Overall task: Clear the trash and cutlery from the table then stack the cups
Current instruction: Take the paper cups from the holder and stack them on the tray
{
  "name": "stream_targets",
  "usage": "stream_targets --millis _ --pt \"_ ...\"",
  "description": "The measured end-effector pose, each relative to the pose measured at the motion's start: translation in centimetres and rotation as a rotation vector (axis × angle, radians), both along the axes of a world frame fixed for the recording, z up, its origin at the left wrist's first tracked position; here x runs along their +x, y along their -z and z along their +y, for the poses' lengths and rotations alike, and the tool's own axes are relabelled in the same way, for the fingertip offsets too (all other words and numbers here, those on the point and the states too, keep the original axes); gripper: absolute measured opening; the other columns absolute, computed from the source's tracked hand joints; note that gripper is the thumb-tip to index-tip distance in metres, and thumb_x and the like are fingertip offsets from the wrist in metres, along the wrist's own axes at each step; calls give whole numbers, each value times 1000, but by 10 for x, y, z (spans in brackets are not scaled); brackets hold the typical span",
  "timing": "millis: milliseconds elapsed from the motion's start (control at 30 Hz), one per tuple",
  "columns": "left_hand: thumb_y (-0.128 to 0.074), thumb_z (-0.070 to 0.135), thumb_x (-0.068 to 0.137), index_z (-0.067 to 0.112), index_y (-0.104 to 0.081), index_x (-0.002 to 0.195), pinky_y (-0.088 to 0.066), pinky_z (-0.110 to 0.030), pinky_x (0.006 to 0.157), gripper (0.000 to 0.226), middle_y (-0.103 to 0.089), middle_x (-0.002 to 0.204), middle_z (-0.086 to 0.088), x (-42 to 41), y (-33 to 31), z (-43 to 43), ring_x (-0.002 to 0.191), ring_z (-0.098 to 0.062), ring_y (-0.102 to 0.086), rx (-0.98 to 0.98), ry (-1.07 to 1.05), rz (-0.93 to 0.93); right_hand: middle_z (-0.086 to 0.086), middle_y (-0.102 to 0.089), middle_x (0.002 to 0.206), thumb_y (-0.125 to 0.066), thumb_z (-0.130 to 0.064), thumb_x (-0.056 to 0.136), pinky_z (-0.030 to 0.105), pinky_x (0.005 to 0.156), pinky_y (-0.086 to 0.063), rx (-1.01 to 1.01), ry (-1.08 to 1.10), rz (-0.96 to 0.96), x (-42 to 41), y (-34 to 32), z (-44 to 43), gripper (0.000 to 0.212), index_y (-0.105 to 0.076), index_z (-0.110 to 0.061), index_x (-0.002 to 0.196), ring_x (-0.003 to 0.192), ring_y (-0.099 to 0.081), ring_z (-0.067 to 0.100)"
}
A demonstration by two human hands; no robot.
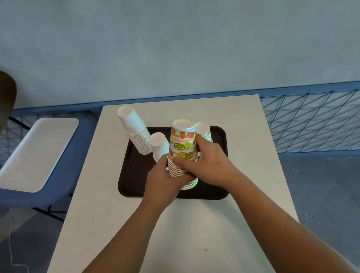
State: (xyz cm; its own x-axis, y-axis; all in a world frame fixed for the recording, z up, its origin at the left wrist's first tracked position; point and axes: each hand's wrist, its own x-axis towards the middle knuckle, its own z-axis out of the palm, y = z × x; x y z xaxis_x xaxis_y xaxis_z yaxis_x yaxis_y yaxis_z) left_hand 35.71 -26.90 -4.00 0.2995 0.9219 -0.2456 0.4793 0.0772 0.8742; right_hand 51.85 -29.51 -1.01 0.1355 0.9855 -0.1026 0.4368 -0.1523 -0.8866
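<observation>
Both bare arms stretch forward, with the hands touching side by side. The left hand [164,180] curls around the low part of the cups [183,142]. The right hand [208,162] wraps them a bit higher, thumb across the front.

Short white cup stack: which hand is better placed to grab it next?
Left, likely: the short white stack stands just beyond the left hand; the printed stack blocks the right hand.

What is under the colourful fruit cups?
A dark brown tray lies under the fruit cup stack, on the white table. The left hand and right hand grip it, covering its middle.
</observation>
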Motion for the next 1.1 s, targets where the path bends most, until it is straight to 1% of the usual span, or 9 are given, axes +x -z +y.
stream_targets --millis 100,167,267,367,500,633,800,933,1100 --pt "-91 39 75 39 -61 120 -54 -17 83 54 -73 111 18 -1 -2 -2 102 0 -69 -12 1 -15 -16 -65 125 -75 -53 86 10 81 -46 7 5 47 3 -5 -2 59 -53 -31 136 102 -62 -1" --pt "-90 50 70 33 -62 127 -57 -29 92 65 -73 115 14 -2 -1 -4 108 -9 -70 -3 -1 -9 -19 -64 122 -75 -52 86 8 80 -45 19 13 58 3 -8 -3 58 -53 -32 135 99 -61 -3" --pt "-91 48 71 31 -60 128 -57 -37 99 67 -71 118 13 -3 1 -5 110 -14 -69 -4 -8 20 -19 -64 122 -75 -52 86 12 83 -50 49 35 58 3 -11 -4 56 -53 -31 134 102 -63 -2" --pt "-91 48 72 32 -59 128 -58 -34 97 66 -70 118 13 -3 2 -7 108 -11 -68 -3 -15 51 -11 -67 129 -74 -50 87 24 92 -56 85 85 83 3 -13 -3 57 -55 -25 135 110 -66 4" --pt "-91 49 71 34 -59 127 -57 -28 92 66 -69 116 15 -5 4 -8 105 -7 -68 5 -24 67 -12 -71 122 -74 -47 88 23 89 -58 135 181 183 6 -19 0 52 -60 -21 130 102 -69 -1" --pt "-90 43 74 40 -57 120 -50 -16 83 57 -68 111 22 -8 2 -10 102 2 -66 -12 -54 28 -11 -74 115 -76 -47 88 35 95 -59 206 376 304 21 -14 10 45 -64 -21 123 105 -70 2" --pt "-88 39 78 36 -55 127 -51 -24 92 58 -65 117 20 -8 -1 -5 107 -6 -65 -46 -91 -31 -9 -69 123 -79 -42 86 31 98 -55 199 482 172 42 -2 37 54 -58 -20 131 110 -67 8" --pt "-87 40 78 30 -56 134 -53 -29 96 64 -66 123 15 -7 -3 0 110 -11 -66 -37 -95 -39 -15 -64 115 -83 -38 83 24 88 -51 165 427 48 48 17 62 54 -55 -24 127 103 -62 6" --pt "-87 41 78 37 -54 129 -52 -17 86 61 -65 115 24 -7 -4 7 103 0 -66 -48 -95 -55 -3 -66 125 -83 -37 82 40 97 -55 21 367 -69 45 61 81 59 -54 -22 131 114 -65 20"
